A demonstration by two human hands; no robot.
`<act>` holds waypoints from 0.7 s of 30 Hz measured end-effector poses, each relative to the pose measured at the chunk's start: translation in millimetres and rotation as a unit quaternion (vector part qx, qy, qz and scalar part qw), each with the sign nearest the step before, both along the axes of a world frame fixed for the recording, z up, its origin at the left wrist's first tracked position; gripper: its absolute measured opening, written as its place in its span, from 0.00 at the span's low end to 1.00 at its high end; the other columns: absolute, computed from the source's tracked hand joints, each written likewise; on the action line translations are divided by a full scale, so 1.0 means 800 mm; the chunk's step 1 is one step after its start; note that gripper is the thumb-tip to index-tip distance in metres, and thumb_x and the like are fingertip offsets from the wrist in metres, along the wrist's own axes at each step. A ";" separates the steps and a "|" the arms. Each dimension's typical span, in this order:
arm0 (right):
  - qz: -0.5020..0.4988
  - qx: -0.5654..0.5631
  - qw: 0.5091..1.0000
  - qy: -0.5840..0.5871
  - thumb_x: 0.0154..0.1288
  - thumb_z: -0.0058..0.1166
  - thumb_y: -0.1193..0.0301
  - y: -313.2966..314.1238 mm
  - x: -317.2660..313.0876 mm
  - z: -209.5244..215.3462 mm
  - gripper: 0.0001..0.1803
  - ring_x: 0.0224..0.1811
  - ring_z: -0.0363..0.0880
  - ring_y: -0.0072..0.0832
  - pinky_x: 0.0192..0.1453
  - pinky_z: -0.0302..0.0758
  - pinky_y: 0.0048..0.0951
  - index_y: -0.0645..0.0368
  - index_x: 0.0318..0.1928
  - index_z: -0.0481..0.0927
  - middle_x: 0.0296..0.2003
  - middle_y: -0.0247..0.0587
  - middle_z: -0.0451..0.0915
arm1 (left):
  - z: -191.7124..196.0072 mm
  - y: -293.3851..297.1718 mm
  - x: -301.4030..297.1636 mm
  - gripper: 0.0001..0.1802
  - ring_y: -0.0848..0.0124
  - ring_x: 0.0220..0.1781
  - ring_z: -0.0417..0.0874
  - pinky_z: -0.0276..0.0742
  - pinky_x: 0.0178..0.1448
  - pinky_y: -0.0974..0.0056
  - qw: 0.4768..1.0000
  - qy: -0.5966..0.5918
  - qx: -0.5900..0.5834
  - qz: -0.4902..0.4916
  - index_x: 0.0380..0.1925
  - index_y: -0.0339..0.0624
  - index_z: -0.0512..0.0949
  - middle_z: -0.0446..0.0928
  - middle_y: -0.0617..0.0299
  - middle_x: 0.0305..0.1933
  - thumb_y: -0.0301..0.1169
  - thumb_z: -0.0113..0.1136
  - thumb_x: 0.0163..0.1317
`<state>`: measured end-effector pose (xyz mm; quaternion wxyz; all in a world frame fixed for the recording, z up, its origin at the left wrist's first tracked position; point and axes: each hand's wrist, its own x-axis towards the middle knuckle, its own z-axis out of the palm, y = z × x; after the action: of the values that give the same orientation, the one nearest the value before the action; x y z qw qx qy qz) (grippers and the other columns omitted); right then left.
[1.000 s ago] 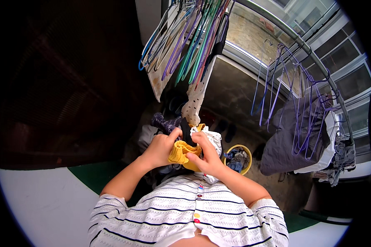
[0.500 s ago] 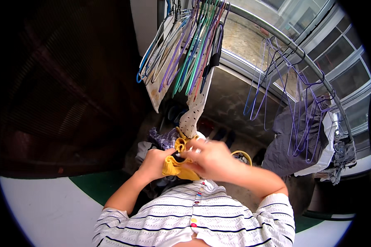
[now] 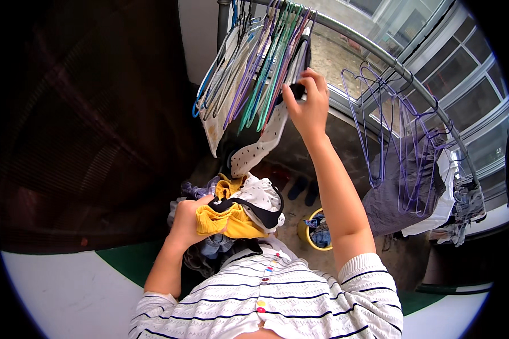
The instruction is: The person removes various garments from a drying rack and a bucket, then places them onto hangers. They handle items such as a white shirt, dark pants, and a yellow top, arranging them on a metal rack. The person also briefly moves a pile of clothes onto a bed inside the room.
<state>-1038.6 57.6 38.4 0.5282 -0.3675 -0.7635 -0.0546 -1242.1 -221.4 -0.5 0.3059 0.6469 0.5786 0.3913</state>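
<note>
My left hand [image 3: 188, 222] is closed on a bunched yellow garment [image 3: 232, 223] in front of my chest. A white spotted garment with a black strap [image 3: 260, 195] lies bundled against it, among purple and dark clothes. My right hand [image 3: 311, 104] is raised to the rail with thumb and fingers apart. Its fingertips are beside the black upper part of a hanging white spotted cloth [image 3: 266, 138], at the right end of the packed hangers [image 3: 263, 73]. Whether the fingertips touch the cloth or a hanger, I cannot make out.
A metal rail [image 3: 373, 39] curves overhead to the right. Purple hangers [image 3: 379, 124] hang there, then a dark grey garment [image 3: 401, 186] and other clothes. A yellow bucket [image 3: 316, 244] with blue cloth stands on the floor, near dark slippers [image 3: 304, 189]. A dark brown panel fills the left side.
My right hand has left the yellow garment and risen to the hangers. The white spotted garment with the black strap now shows spread over the bundle. My left hand keeps its hold.
</note>
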 end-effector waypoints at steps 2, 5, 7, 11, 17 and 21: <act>0.019 0.030 0.999 -0.039 0.52 0.69 0.62 -0.025 0.019 0.003 0.18 0.48 0.76 0.45 0.69 0.61 0.49 0.62 0.31 0.75 0.42 0.47 0.78 | 0.001 -0.001 -0.001 0.20 0.55 0.27 0.83 0.75 0.30 0.64 1.000 0.002 0.008 0.009 0.29 0.39 0.77 0.79 0.53 0.23 0.37 0.78 0.42; 0.147 -0.040 0.982 -0.109 0.47 0.73 0.60 -0.077 0.047 0.019 0.22 0.44 0.78 0.40 0.72 0.59 0.49 0.60 0.30 0.74 0.35 0.42 0.77 | -0.001 -0.007 -0.001 0.16 0.73 0.22 0.78 0.73 0.31 0.70 0.999 0.001 0.020 0.030 0.28 0.36 0.78 0.78 0.61 0.22 0.32 0.76 0.46; 0.143 -0.042 0.973 -0.177 0.44 0.73 0.64 -0.121 0.059 0.039 0.20 0.42 0.76 0.39 0.67 0.65 0.48 0.59 0.30 0.74 0.33 0.40 0.74 | -0.003 -0.011 -0.004 0.15 0.75 0.23 0.78 0.74 0.32 0.71 0.999 0.008 0.023 0.035 0.29 0.35 0.79 0.79 0.60 0.23 0.31 0.75 0.46; 0.239 0.002 0.953 -0.188 0.32 0.62 0.76 -0.163 0.094 0.032 0.16 0.35 0.73 0.38 0.44 0.73 0.40 0.57 0.28 0.74 0.29 0.39 0.69 | 0.006 -0.012 -0.004 0.14 0.78 0.24 0.77 0.74 0.34 0.72 0.999 0.002 0.020 0.041 0.30 0.35 0.79 0.80 0.61 0.24 0.28 0.74 0.47; 0.168 0.131 0.977 -0.022 0.33 0.57 0.84 -0.153 0.096 -0.018 0.15 0.40 0.74 0.43 0.41 0.72 0.41 0.60 0.28 0.74 0.37 0.44 0.73 | 0.015 -0.013 0.007 0.12 0.80 0.27 0.78 0.75 0.36 0.72 0.998 0.002 0.030 0.061 0.31 0.34 0.80 0.81 0.62 0.25 0.26 0.72 0.48; 0.041 0.029 0.991 0.125 0.39 0.53 0.91 -0.082 0.052 -0.008 0.16 0.45 0.72 0.46 0.50 0.72 0.37 0.62 0.30 0.70 0.41 0.47 0.70 | 0.011 -0.014 0.016 0.19 0.56 0.32 0.85 0.78 0.36 0.66 0.996 0.002 0.031 0.085 0.34 0.40 0.81 0.82 0.55 0.28 0.33 0.77 0.42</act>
<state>-997.4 -8.3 32.3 0.6316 -0.3245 -0.7041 -0.0092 -1229.2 -232.7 8.2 0.2506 0.6055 0.6196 0.4320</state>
